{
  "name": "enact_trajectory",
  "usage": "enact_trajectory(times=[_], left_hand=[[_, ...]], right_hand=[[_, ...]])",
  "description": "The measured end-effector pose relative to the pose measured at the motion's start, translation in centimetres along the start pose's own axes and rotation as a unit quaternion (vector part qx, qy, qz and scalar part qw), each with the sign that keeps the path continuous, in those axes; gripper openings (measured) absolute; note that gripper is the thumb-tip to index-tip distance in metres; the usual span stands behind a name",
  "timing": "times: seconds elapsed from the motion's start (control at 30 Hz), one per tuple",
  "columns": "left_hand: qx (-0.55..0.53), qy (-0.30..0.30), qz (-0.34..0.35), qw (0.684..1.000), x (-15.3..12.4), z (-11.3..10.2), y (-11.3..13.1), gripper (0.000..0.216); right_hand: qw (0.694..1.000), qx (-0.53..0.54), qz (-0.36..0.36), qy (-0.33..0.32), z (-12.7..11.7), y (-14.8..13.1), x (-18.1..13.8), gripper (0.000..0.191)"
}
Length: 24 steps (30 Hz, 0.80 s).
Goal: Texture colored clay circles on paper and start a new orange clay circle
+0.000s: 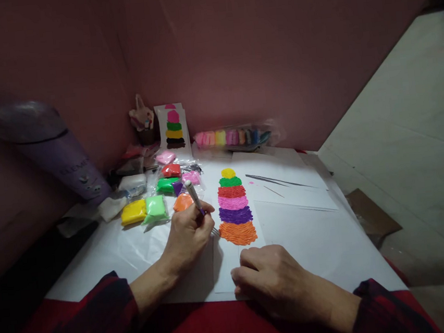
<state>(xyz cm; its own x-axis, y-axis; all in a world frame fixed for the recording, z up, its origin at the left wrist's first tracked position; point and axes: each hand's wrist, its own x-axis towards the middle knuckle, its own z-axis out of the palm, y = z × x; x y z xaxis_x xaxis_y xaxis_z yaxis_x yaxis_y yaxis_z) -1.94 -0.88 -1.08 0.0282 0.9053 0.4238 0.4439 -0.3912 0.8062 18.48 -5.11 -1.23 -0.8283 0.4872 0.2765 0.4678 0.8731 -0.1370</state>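
My left hand point(191, 231) is closed round a pen-like tool point(194, 196) with a pale barrel. The tool's lower end points to the left edge of the orange layer, though I cannot tell whether it touches. A stack of coloured, ridged clay layers point(235, 215) runs up a white card point(226, 271), orange at the bottom and a yellow ball on top. My right hand point(271, 274) rests curled like a fist on the card's lower edge, with nothing seen in it. Packets of clay point(155, 208) lie beyond my left hand.
Black tweezers point(282, 179) and a thin stick point(273, 191) lie right of the picture. At the back are a pack of coloured clay point(235, 137) and a card with a painted stack point(173, 126). A purple bottle point(64, 160) stands at left, by the wall.
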Motion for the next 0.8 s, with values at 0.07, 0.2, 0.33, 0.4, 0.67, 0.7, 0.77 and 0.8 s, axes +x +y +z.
enact_trajectory(times=[0.07,0.2,0.33,0.4,0.67,0.7,0.77,0.8], left_hand=[[-0.007,-0.007,-0.010,1.000,-0.03,0.08,0.10,0.015],[-0.017,-0.026,-0.013,0.999,-0.08,0.24,0.09,0.016],[-0.010,-0.020,-0.009,1.000,-0.05,0.19,-0.17,0.016],[-0.003,-0.008,-0.003,1.000,-0.01,0.11,-0.27,0.016],[0.011,0.010,0.008,1.000,0.05,0.17,-0.26,0.015],[0.012,0.008,0.007,1.000,0.06,0.19,-0.26,0.015],[0.015,0.008,0.009,1.000,0.09,0.22,-0.29,0.015],[0.016,0.009,0.010,1.000,0.10,0.21,-0.31,0.015]], right_hand=[[1.000,0.001,-0.001,0.001,0.00,-0.01,0.00,0.023],[1.000,-0.002,-0.001,0.003,0.01,-0.03,-0.01,0.022],[1.000,-0.003,-0.003,0.006,0.03,-0.01,-0.02,0.023],[1.000,-0.004,-0.002,0.005,0.02,-0.02,-0.01,0.023],[1.000,-0.002,-0.003,0.001,-0.09,-0.09,0.08,0.022],[1.000,-0.003,-0.002,0.001,-0.10,-0.10,0.08,0.023],[1.000,-0.004,0.000,0.000,-0.10,-0.10,0.06,0.023],[1.000,-0.003,-0.001,-0.001,-0.09,-0.10,0.06,0.023]])
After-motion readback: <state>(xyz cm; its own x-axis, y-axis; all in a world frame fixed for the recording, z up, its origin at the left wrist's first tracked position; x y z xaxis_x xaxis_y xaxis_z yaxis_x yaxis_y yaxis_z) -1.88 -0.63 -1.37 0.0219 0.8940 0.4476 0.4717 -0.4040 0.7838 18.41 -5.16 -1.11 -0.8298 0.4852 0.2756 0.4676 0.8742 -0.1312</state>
